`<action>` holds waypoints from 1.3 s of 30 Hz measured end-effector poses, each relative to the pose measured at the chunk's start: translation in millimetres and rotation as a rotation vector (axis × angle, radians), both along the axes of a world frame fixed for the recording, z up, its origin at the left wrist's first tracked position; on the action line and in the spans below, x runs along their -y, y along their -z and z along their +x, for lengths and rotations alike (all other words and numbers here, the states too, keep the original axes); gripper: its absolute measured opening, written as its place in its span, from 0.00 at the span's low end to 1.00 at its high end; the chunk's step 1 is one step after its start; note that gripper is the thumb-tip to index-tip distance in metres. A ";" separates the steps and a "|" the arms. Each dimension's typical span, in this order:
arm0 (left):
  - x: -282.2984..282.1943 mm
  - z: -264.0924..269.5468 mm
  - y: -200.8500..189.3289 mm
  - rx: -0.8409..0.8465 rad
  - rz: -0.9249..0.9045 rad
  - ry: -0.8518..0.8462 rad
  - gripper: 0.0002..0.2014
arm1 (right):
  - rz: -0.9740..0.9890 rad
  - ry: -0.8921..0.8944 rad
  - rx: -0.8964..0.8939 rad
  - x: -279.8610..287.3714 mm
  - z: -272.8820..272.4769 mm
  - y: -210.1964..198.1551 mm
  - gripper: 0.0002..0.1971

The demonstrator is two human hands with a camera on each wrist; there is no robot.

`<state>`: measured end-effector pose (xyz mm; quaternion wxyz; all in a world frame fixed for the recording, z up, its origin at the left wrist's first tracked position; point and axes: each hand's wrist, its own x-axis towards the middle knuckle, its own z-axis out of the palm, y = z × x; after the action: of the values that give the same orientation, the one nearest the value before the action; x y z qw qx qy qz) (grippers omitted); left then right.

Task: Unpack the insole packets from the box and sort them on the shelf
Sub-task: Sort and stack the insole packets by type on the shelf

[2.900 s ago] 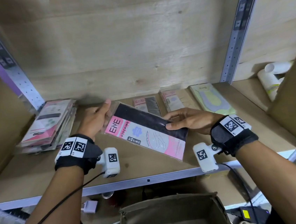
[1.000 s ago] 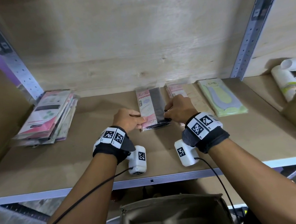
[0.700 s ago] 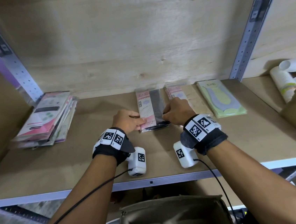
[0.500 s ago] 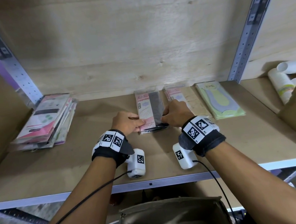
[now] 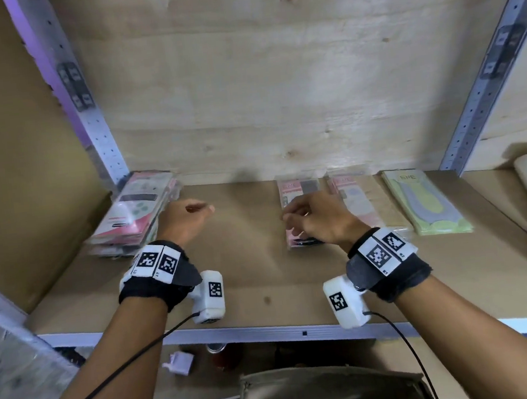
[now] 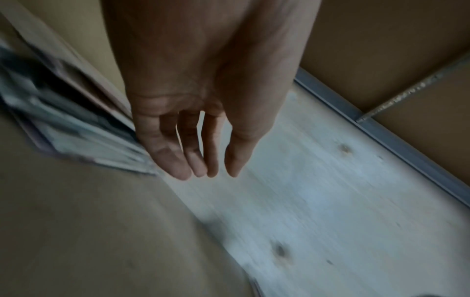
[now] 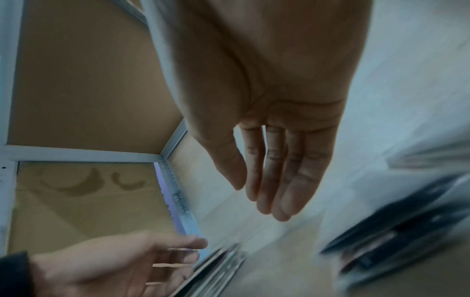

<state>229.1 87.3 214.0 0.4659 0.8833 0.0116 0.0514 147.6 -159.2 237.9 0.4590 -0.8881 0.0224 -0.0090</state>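
My left hand (image 5: 183,220) hangs over the shelf board (image 5: 247,275) left of centre, fingers slack, holding nothing. My right hand (image 5: 315,223) is relaxed too, empty above the pink-and-black insole packet (image 5: 298,189) lying mid-frame. A beige packet (image 5: 353,199) and a green one (image 5: 425,202) lie to its right; a packet stack (image 5: 133,213) sits at left. The box (image 5: 334,393) is at bottom centre.

Only legible text: "ENE" on the green insole packet (image 5: 425,202) at the shelf's (image 5: 264,283) back right. Other packets' print too blurred.
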 end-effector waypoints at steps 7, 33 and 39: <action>-108.6 2.0 -12.3 0.175 -0.103 -0.224 0.08 | 0.188 -0.129 -0.096 -95.7 36.3 2.3 0.09; -149.8 -7.3 2.9 0.049 0.163 -0.058 0.15 | 0.541 -0.182 -0.245 -169.6 76.9 10.7 0.18; -123.4 -16.0 -9.5 0.261 0.445 -0.038 0.18 | 0.731 -0.230 -0.270 -118.7 58.1 -8.1 0.12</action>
<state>213.1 210.7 223.5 0.2564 0.9496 -0.0438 0.1750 205.8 -40.5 246.0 0.7354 -0.6564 -0.0156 0.1675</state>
